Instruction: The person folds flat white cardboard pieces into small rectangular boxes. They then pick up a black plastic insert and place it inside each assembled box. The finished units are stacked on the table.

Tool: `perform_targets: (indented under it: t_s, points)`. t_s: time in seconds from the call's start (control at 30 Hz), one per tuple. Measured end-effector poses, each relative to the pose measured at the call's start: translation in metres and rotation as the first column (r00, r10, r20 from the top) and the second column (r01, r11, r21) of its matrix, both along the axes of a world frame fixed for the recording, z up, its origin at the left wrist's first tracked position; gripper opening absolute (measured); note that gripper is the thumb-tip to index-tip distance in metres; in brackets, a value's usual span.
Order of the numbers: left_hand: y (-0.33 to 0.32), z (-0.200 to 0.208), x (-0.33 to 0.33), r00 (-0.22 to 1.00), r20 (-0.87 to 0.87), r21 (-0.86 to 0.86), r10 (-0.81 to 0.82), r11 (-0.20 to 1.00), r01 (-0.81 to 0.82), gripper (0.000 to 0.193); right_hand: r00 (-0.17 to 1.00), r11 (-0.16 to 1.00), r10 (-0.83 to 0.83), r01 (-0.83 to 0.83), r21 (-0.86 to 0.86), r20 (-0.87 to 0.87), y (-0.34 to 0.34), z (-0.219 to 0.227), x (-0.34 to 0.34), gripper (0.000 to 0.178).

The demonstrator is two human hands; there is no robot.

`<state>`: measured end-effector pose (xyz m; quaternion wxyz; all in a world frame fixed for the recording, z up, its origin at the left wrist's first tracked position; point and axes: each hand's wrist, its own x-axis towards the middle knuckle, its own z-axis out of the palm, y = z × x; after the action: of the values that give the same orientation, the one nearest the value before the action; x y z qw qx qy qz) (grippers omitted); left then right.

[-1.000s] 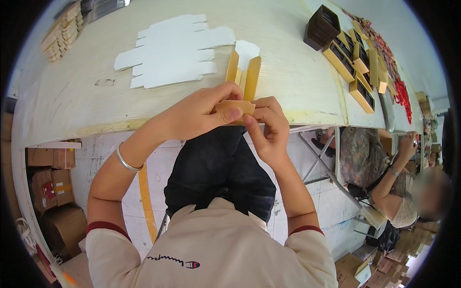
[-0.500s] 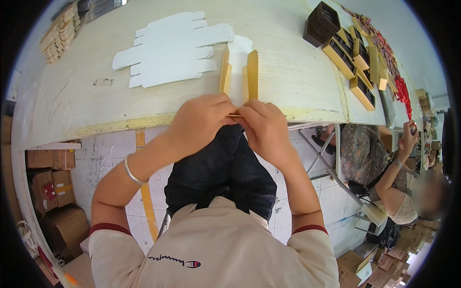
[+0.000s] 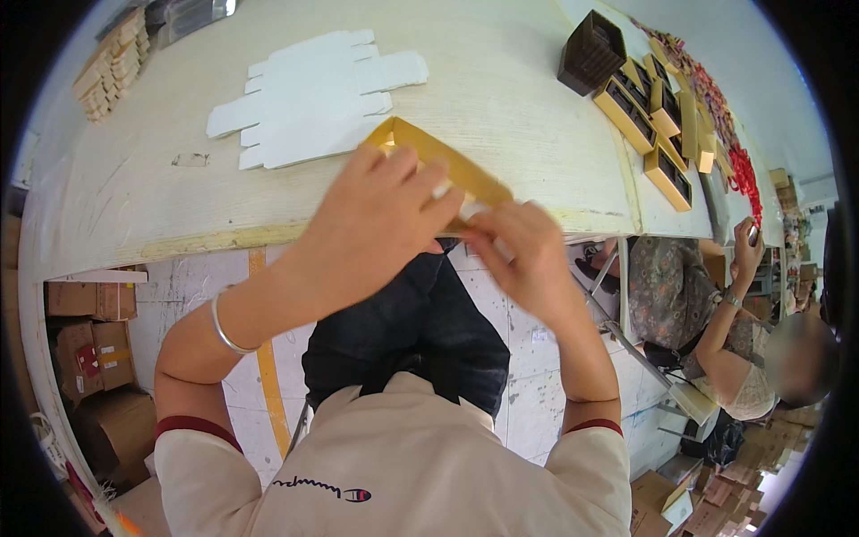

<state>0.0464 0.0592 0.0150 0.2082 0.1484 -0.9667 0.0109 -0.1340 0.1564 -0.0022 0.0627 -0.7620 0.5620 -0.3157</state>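
A gold cardboard box, partly folded up, lies slantwise at the table's near edge. Its far long wall stands upright, and my left hand covers much of its inside. My left hand bends over the near left part of the box, fingers curled on it and a little blurred. At the box's right end, my right hand pinches the corner between thumb and fingers. Just beyond, a stack of flat white box blanks with cut flaps rests on the table.
Finished-looking gold boxes with dark insides and a dark woven basket stand at the right. Wooden pieces are piled far left. Another person's hand is near red ribbon. Brown cartons sit under the table.
The gold blank, lengthwise before with two side walls raised, is now turned slantwise with its near end folded up. My left hand has moved over it; my right hand has shifted right.
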Motion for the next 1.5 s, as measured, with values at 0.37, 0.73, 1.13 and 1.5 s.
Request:
perform_targets:
  t_s: [0.37, 0.73, 1.13, 1.5]
  points:
    - [-0.003, -0.023, 0.024, 0.981, -0.159, 0.273, -0.116, 0.949, 0.156, 0.032, 0.970, 0.968, 0.233, -0.224, 0.114, -0.066, 0.012, 0.001, -0.024, 0.042]
    - [-0.008, -0.033, -0.002, 0.980, -0.199, 0.502, 0.009, 0.860, 0.094, 0.008, 0.999, 0.999, 0.048, -0.048, 0.013, 0.013, -0.021, -0.011, 0.002, 0.021]
    - [-0.012, -0.037, -0.003, 0.973, -0.205, 0.408, -0.107, 0.894, 0.184, 0.007, 0.927, 0.965, -0.101, 0.004, 0.261, 0.361, -0.006, -0.014, 0.008, 0.025]
    - [-0.018, -0.040, -0.016, 0.978, -0.209, 0.659, 0.014, 0.740, 0.131, 0.008, 0.979, 0.965, 0.056, -0.103, -0.240, -0.195, 0.010, -0.034, -0.003, 0.052]
